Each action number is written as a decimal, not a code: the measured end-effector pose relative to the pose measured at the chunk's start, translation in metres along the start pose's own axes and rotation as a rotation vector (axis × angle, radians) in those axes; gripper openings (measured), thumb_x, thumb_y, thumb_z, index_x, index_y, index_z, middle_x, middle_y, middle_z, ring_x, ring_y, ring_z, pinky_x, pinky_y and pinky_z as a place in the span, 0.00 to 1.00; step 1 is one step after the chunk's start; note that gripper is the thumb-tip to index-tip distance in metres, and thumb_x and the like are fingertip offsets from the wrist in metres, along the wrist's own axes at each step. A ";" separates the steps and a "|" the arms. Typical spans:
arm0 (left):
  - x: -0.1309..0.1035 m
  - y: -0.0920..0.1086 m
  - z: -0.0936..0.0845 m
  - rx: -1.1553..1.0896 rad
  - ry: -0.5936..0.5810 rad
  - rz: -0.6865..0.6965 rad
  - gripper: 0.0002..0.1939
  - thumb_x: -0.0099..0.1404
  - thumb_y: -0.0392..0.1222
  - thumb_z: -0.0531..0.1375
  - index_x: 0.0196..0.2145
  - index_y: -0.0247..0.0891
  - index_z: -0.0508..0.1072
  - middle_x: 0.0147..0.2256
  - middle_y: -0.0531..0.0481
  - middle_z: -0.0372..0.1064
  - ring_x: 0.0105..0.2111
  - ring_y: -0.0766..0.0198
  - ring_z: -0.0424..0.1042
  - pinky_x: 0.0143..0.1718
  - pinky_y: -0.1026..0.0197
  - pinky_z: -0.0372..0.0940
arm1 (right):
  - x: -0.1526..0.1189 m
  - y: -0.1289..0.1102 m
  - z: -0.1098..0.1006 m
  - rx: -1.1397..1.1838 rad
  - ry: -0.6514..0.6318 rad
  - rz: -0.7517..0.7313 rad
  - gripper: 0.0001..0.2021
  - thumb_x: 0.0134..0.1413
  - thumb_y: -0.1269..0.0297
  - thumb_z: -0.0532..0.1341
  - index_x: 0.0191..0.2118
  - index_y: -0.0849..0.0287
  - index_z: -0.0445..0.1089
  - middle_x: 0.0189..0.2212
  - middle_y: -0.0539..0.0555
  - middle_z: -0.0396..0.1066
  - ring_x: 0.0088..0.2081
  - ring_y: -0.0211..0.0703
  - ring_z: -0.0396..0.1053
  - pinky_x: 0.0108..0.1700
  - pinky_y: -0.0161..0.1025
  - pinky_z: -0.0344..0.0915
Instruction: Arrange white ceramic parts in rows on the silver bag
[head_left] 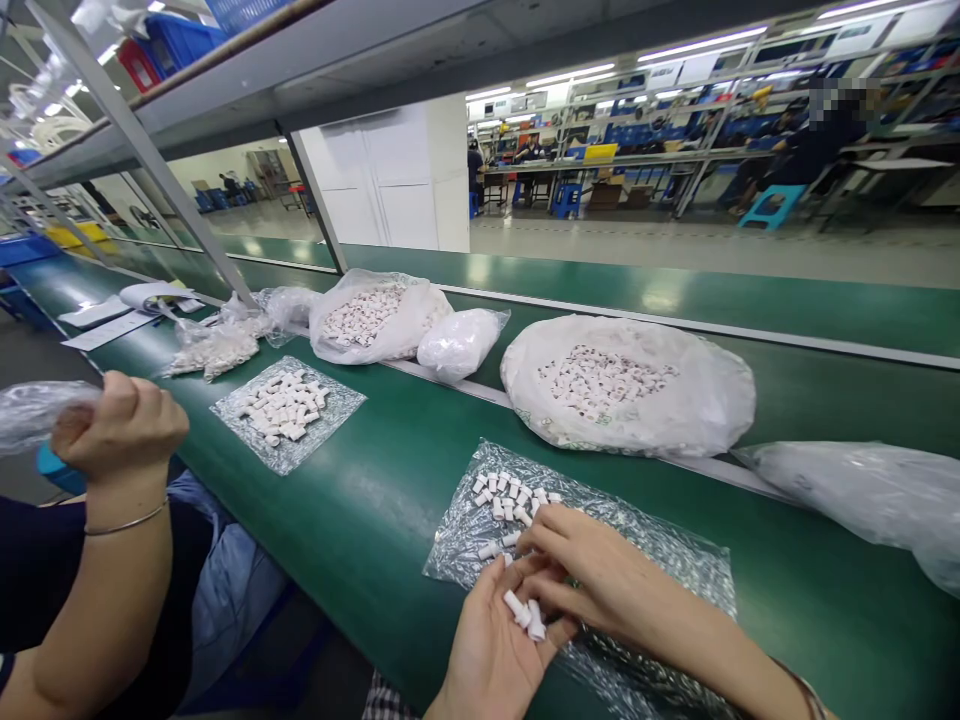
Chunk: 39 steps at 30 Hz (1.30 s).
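My left hand [491, 650] is turned palm up at the front of the bench, with a few small white plastic fittings [534, 622] resting in it. Over its fingers comes my right hand [592, 560], fingers bent down and pressed together; what they pinch, if anything, is hidden. Both hands are above a clear plastic bag [667, 550] lying flat on the green bench. More loose white fittings [498, 508] are scattered on the bag just beyond my fingers.
Behind stand a large open bag of fittings [637, 430], a second open bag [337, 345] and a stuffed white bag [461, 345]. A pile of white fittings [289, 405] lies on plastic to the left. A co-worker's raised hand [124, 430] grips clear plastic. A shelf [375, 60] overhangs.
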<state>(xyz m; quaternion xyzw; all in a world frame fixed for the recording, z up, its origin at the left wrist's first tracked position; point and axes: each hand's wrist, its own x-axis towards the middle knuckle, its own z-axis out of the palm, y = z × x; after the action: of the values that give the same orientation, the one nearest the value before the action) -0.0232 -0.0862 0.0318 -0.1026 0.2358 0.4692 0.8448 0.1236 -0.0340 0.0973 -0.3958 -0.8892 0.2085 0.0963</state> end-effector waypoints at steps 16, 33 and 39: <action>-0.002 -0.004 -0.001 0.067 -0.003 -0.075 0.25 0.73 0.50 0.50 0.57 0.25 0.66 0.53 0.32 0.68 0.49 0.51 0.72 0.53 0.48 0.65 | 0.005 0.017 0.015 -0.141 0.131 0.069 0.04 0.62 0.65 0.61 0.38 0.60 0.69 0.35 0.55 0.68 0.35 0.46 0.67 0.34 0.40 0.61; -0.011 0.002 0.005 0.173 -0.064 0.104 0.23 0.74 0.50 0.47 0.55 0.35 0.71 0.61 0.40 0.62 0.62 0.51 0.60 0.58 0.54 0.62 | -0.005 -0.015 0.002 -0.114 -0.043 -0.069 0.04 0.57 0.69 0.62 0.33 0.58 0.66 0.33 0.54 0.67 0.35 0.46 0.64 0.38 0.43 0.63; -0.005 0.005 -0.025 0.347 0.104 0.180 0.22 0.69 0.54 0.54 0.51 0.36 0.74 0.62 0.39 0.57 0.52 0.50 0.66 0.53 0.50 0.64 | -0.005 0.019 -0.006 -0.150 -0.005 0.022 0.04 0.57 0.68 0.63 0.37 0.58 0.66 0.37 0.55 0.67 0.37 0.48 0.66 0.36 0.43 0.63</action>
<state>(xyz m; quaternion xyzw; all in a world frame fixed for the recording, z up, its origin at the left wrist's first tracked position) -0.0376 -0.0970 0.0125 0.0420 0.3647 0.4893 0.7911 0.1412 -0.0245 0.0945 -0.4111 -0.8981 0.1434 0.0618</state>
